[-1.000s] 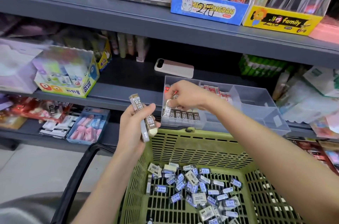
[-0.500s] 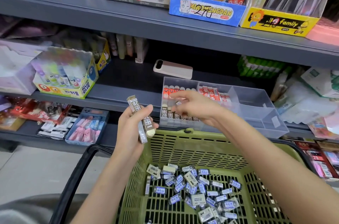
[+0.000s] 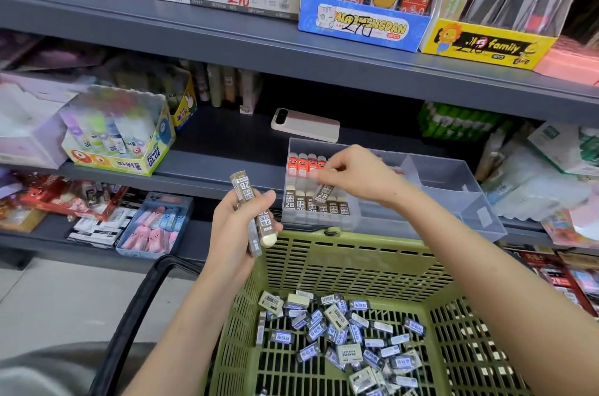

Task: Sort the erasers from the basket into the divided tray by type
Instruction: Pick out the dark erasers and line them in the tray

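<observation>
My left hand (image 3: 238, 222) grips a small bundle of brown 2B erasers (image 3: 254, 210) above the left rim of the green basket (image 3: 340, 266). My right hand (image 3: 359, 176) pinches one brown 2B eraser (image 3: 324, 193), tilted, over the front left compartment of the clear divided tray (image 3: 453, 175). That compartment holds a row of upright brown 2B erasers (image 3: 312, 204); behind them stand red-sleeved erasers (image 3: 303, 165). Several blue-labelled and white erasers (image 3: 343, 334) lie loose on the basket floor.
The tray sits on a grey shelf (image 3: 210, 168) just behind the basket. A phone (image 3: 306, 125) lies behind the tray. A glue-stick box (image 3: 120, 136) stands to the left, and a blue box of pink erasers (image 3: 155, 227) sits on the lower shelf. The basket's black handle (image 3: 129, 324) hangs at left.
My right hand has lifted out of the front left compartment and shifted right, now pinching a brown eraser above the row. My left hand has stayed still with its bundle.
</observation>
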`<action>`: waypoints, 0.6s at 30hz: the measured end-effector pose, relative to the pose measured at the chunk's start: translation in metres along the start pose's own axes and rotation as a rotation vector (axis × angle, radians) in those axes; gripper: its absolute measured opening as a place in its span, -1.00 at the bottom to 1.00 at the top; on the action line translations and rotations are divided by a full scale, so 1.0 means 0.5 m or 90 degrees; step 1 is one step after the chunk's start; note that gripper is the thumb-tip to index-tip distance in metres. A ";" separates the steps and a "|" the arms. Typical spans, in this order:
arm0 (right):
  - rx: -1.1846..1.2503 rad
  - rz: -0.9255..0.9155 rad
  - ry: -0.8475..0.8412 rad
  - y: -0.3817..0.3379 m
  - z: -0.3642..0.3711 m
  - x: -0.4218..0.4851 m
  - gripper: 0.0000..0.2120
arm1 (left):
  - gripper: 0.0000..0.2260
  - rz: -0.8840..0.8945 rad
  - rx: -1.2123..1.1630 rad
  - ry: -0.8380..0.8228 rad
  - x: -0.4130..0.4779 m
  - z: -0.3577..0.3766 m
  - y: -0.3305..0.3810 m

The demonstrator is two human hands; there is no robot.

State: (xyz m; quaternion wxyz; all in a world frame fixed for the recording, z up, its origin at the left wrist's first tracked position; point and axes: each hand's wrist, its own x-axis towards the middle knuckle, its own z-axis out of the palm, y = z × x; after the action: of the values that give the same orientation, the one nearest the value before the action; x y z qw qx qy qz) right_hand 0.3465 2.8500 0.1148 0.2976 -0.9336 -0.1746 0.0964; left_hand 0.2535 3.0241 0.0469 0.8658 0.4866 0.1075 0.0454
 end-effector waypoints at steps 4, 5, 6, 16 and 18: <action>-0.041 0.017 -0.054 -0.010 0.033 0.024 -0.54 | -0.86 0.006 0.011 0.000 -0.001 0.003 0.001; -0.027 0.021 -0.051 -0.011 0.042 0.026 -0.51 | -0.87 0.006 0.008 0.001 -0.002 0.003 0.002; -0.011 0.029 -0.047 -0.010 0.049 0.027 -0.50 | -0.86 0.005 0.003 0.003 -0.003 0.003 0.002; 0.026 0.043 0.006 -0.009 0.096 -0.007 -0.78 | -0.78 -0.019 -0.035 0.048 -0.009 0.012 0.010; -0.011 -0.007 0.095 -0.023 0.091 -0.027 -0.85 | -0.81 -0.018 -0.033 0.063 -0.012 0.016 0.009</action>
State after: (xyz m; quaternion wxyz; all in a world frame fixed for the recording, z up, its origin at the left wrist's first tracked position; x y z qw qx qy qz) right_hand 0.3182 2.8773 0.0859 0.3021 -0.9398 -0.1581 0.0230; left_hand 0.2495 3.0189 0.0558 0.8724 0.4595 0.1555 0.0600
